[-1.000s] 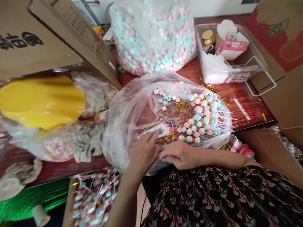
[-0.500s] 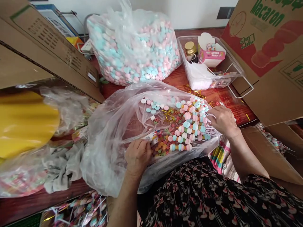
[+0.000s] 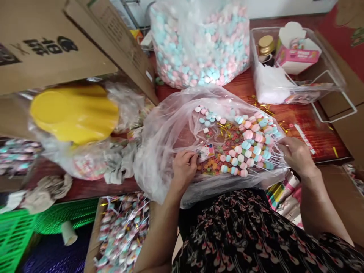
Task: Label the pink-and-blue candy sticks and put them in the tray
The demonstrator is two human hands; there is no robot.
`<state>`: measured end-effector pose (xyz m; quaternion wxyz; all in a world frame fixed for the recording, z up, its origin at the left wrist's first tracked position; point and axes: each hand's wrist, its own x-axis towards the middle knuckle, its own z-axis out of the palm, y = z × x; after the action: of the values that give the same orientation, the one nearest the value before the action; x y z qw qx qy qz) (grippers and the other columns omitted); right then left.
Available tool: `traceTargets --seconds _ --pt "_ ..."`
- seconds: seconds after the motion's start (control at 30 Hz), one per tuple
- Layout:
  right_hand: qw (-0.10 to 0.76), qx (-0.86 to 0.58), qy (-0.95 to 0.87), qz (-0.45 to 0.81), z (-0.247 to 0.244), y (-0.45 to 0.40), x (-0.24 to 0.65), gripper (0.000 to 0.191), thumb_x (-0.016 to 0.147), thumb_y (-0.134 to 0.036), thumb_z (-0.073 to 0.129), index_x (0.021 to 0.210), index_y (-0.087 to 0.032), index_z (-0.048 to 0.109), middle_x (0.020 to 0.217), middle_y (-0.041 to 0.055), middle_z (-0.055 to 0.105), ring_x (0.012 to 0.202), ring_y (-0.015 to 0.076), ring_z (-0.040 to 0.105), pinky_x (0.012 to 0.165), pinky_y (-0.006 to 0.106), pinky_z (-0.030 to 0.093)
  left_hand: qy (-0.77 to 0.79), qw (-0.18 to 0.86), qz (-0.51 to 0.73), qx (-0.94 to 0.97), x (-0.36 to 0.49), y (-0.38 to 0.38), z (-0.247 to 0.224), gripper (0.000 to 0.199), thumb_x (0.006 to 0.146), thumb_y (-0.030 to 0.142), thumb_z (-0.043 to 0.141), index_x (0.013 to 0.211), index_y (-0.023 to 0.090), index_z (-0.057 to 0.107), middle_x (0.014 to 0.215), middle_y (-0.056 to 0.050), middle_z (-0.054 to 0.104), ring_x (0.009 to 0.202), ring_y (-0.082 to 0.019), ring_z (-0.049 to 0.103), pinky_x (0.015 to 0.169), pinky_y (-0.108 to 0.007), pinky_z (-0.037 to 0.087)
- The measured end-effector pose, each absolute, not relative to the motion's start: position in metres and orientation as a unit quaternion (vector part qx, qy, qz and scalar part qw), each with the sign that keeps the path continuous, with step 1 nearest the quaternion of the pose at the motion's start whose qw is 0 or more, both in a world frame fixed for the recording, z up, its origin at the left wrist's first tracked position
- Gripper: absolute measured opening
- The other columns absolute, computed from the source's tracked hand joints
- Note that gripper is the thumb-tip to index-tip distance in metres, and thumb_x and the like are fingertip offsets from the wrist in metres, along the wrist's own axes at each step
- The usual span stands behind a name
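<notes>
Skewers of pink, blue and white marshmallows [image 3: 250,148] lie in a stack on a clear plastic bag [image 3: 159,151], with their white sticks [image 3: 277,157] pointing right. My right hand [image 3: 297,156] is closed at the stick ends; what its fingers grip is hidden. On the left, my left hand [image 3: 184,167] has its fingertips pinched together beside a small printed packet [image 3: 208,151]. Whether they hold its plastic cannot be told. Between the hands lie small ring gummies [image 3: 212,167], gold twist ties [image 3: 224,130] and loose marshmallows [image 3: 209,117].
A big bag of marshmallows [image 3: 199,49] stands at the back. Right of it is a clear tray [image 3: 335,76] with a gold-lidded jar [image 3: 266,46] and a pink box [image 3: 298,58]. Cartons [image 3: 93,45] and a yellow plastic piece [image 3: 74,113] are leftward. Below, a carton holds wrapped skewers [image 3: 122,231].
The view has turned left, showing more of the left side. My right hand has come slightly nearer to my body along the stick ends. My left hand stays close to the packet.
</notes>
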<state>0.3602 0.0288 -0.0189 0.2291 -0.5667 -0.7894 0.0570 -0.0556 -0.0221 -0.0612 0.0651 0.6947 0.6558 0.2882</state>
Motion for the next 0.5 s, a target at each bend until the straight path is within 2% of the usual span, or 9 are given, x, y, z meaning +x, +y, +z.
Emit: traceTargets --seconds 0.13,0.23,0.4,0.5 --pt "0.341 -0.586 -0.721 0.141 -0.014 0.020 0.365 0.017 0.091 -0.038 0.060 0.090 -0.022 0.066 0.082 0.0028 0.068 0.072 0.0172 0.062 0.068 0.031 0.047 0.663 0.025 0.227 0.713 -0.051 -0.030 -0.058 0.020 0.094 0.028 0.057 0.092 0.019 0.074 0.094 -0.008 0.073 0.090 -0.023 0.061 0.078 -0.035 0.047" --pt "0.390 -0.588 -0.690 0.159 0.001 0.013 0.350 0.015 0.091 -0.040 0.062 0.092 -0.026 0.066 0.082 0.0015 0.067 0.071 0.0171 0.063 0.067 0.031 0.049 0.667 0.030 0.211 0.714 -0.050 -0.032 -0.056 0.021 0.095 0.027 0.055 0.099 0.021 0.074 0.100 -0.009 0.073 0.093 -0.024 0.060 0.076 -0.035 0.046" --pt "0.342 -0.490 -0.785 0.163 0.026 0.016 0.300 0.008 0.091 -0.029 0.059 0.087 -0.024 0.064 0.075 0.0007 0.065 0.066 0.0149 0.060 0.064 0.029 0.046 0.668 0.090 0.322 0.665 -0.058 -0.028 -0.062 0.021 0.092 0.029 0.059 0.084 0.019 0.075 0.084 -0.007 0.069 0.084 -0.020 0.062 0.078 -0.033 0.049" --pt "0.305 -0.428 -0.833 0.172 0.031 0.022 0.273 0.010 0.093 -0.024 0.054 0.087 -0.023 0.062 0.073 0.0004 0.063 0.067 0.0143 0.059 0.065 0.028 0.045 0.664 0.094 0.327 0.665 -0.064 -0.027 -0.065 0.018 0.089 0.029 0.063 0.083 0.020 0.076 0.082 -0.006 0.069 0.083 -0.021 0.062 0.079 -0.034 0.050"
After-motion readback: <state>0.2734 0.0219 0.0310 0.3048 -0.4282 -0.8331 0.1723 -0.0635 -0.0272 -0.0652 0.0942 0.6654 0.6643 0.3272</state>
